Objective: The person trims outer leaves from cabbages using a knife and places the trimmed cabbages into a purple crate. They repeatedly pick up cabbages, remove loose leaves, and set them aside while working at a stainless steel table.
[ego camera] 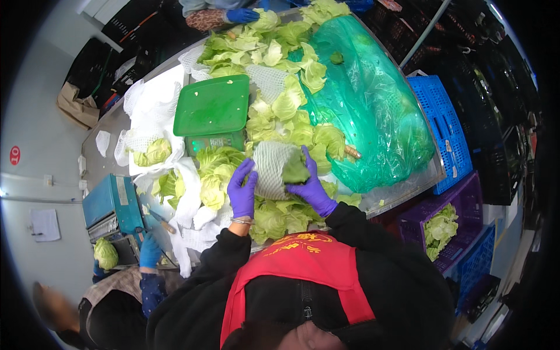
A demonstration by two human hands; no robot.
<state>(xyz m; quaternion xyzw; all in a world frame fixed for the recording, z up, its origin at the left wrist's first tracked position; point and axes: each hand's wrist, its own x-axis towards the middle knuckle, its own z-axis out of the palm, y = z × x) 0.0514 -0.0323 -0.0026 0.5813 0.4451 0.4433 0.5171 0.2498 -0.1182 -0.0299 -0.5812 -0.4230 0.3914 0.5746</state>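
Between my two purple-gloved hands is a cabbage (296, 168) partly sleeved in a white foam net (270, 169). My left hand (242, 189) grips the netted side. My right hand (313, 186) spreads its fingers and thumb around the bare green end. Loose cabbage leaves (280, 221) lie beneath and around the hands. Just beyond them, a green weighing scale (212, 107) stands with bits of leaf on its pan. White foam nets (199, 234) are heaped to the left of my left hand.
A green plastic bag (363, 109) with cabbages covers the table's right side. Blue crates (442, 131) and a purple crate (470, 218) stand beyond that edge. At left, a co-worker's blue-gloved hand (150, 250) is beside a blue machine (114, 203) and a knife (164, 224). Another gloved hand (243, 15) works opposite.
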